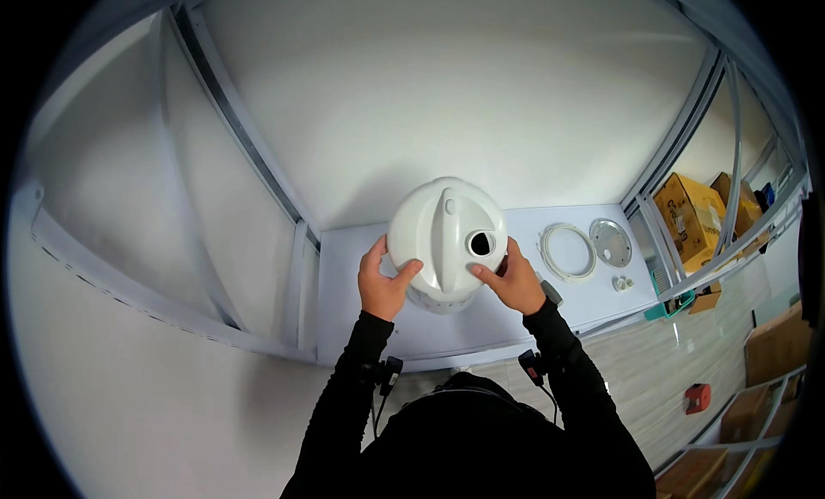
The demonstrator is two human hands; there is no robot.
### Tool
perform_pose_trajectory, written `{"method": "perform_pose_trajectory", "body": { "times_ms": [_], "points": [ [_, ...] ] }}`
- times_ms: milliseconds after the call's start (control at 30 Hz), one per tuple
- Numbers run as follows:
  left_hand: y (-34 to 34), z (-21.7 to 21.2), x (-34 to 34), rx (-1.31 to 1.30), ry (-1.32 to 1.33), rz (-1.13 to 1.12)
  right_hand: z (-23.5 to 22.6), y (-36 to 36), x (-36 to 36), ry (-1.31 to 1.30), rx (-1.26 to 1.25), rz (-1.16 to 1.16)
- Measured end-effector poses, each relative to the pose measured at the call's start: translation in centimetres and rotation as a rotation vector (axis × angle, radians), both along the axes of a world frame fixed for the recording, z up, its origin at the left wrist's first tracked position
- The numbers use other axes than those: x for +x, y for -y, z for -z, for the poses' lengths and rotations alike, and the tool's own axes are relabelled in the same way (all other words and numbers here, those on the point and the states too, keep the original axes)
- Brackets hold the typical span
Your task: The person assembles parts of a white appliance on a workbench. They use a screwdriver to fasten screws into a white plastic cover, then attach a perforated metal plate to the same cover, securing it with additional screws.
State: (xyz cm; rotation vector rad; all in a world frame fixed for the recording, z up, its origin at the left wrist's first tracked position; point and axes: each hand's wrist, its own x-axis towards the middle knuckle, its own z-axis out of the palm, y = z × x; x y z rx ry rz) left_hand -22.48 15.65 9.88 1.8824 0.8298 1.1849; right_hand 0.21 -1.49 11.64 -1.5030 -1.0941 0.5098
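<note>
White domed vessel: It (417,228) was above the near-middle part of the table (339,267); whether its underside touched the tabletop could not be told.
Left hand: This hand (384,280) held the vessel's left side, its thumb on the dome and its fingers around the flank.
Right hand: This hand (513,280) held the opposite side, its thumb lying just short of the round opening (482,243).
Raised ridge: The ridge (449,241) ran between the two thumbs, a likely guide for keeping the vessel straight.
Good grip: Even pressure from both sides probably served best, since the smooth shell looked apt to slip or tilt.
Thumb placement: The right thumb was best kept off the opening's rim.
Loose parts: The white ring (571,277), round disc (611,243) and small white pieces (622,283) lay to the right, best left clear of the right forearm.
</note>
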Motion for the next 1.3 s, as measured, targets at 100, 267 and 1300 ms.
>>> {"method": "perform_pose_trajectory", "body": {
  "times_ms": [100,267,1300],
  "points": [
    [-0.4,0.5,0.8,-0.087,0.094,0.04,-0.2,-0.2,0.4,0.045,-0.073,0.018],
    [-1.5,2.5,2.1,-0.054,0.097,-0.006,-0.3,-0.8,0.7,0.101,-0.088,0.062],
    [0.3,4.5,3.6,-0.287,0.015,-0.16,3.1,-1.8,1.5,0.307,-0.324,0.243]
  ]
}}
